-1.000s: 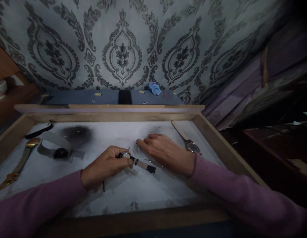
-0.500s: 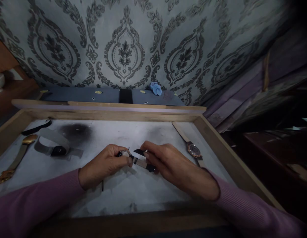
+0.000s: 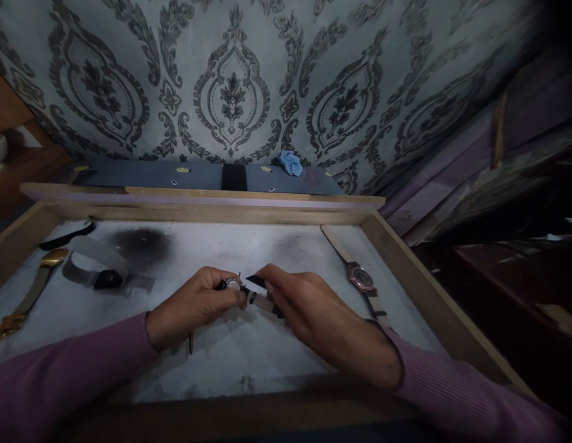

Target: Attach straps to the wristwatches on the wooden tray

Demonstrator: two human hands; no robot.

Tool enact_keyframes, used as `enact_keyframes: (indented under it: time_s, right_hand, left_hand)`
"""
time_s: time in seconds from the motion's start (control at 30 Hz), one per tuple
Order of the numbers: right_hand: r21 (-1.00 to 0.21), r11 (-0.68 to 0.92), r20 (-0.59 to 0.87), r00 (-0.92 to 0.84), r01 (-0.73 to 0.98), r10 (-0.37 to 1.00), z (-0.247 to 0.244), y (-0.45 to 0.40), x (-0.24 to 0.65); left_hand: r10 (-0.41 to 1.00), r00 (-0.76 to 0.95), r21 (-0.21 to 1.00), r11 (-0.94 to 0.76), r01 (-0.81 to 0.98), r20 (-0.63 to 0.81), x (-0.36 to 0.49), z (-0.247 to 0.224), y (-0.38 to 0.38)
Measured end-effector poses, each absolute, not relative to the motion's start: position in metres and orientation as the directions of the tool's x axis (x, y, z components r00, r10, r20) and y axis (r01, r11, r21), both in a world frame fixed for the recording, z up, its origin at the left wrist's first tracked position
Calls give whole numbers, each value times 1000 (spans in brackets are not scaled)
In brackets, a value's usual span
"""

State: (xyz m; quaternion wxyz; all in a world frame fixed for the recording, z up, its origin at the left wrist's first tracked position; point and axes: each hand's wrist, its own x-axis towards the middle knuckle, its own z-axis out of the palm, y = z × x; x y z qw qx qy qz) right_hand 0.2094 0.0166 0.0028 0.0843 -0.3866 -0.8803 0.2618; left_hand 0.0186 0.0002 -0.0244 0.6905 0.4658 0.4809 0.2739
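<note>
Pinched in my left hand (image 3: 203,303) is a wristwatch (image 3: 233,285), its round silver case at the fingertips. The watch strap (image 3: 263,302) runs right from the case, pale with dark parts, and passes under my right hand (image 3: 304,301). Between the thumb and fingers of that hand is a flat black tool with a slanted, pointed tip (image 3: 255,281); the rest of it is hidden by the fingers. The tip points left, close to the watch case; whether it touches cannot be made out. Both hands hover low over the white floor of a wooden tray.
Around the work stands the tray's wooden rim (image 3: 267,215). At the right lies a rose-gold watch (image 3: 362,278) with its strap spread. On the left are a gold watch (image 3: 53,258), a grey-banded watch (image 3: 109,279) and a black strap (image 3: 71,235). A blue crumpled cloth (image 3: 291,163) sits behind.
My right hand has shifted slightly left with the black tool, its wrist lower and further left, covering the strap's dark end. My left hand and the watch stay nearly still.
</note>
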Motion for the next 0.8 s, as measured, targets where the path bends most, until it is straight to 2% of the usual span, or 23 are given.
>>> enact_keyframes:
  time_s: [0.13, 0.43, 0.67, 0.8]
  right_hand:
    - [-508, 570, -58, -686, 646, 725, 2, 17, 208]
    - [-573, 567, -21, -702, 592, 712, 7, 16, 208]
    - [-619, 543, -47, -717, 568, 695, 4, 17, 208]
    - [-594, 575, -41, -735, 563, 677, 6, 16, 208]
  left_hand:
    - [827, 382, 904, 423, 62, -413, 18, -24, 0]
    - [825, 382, 902, 427, 58, -416, 18, -25, 1]
    - [828, 381, 902, 431, 37, -411, 19, -25, 0]
    - [826, 395, 905, 423, 36, -402, 17, -26, -1]
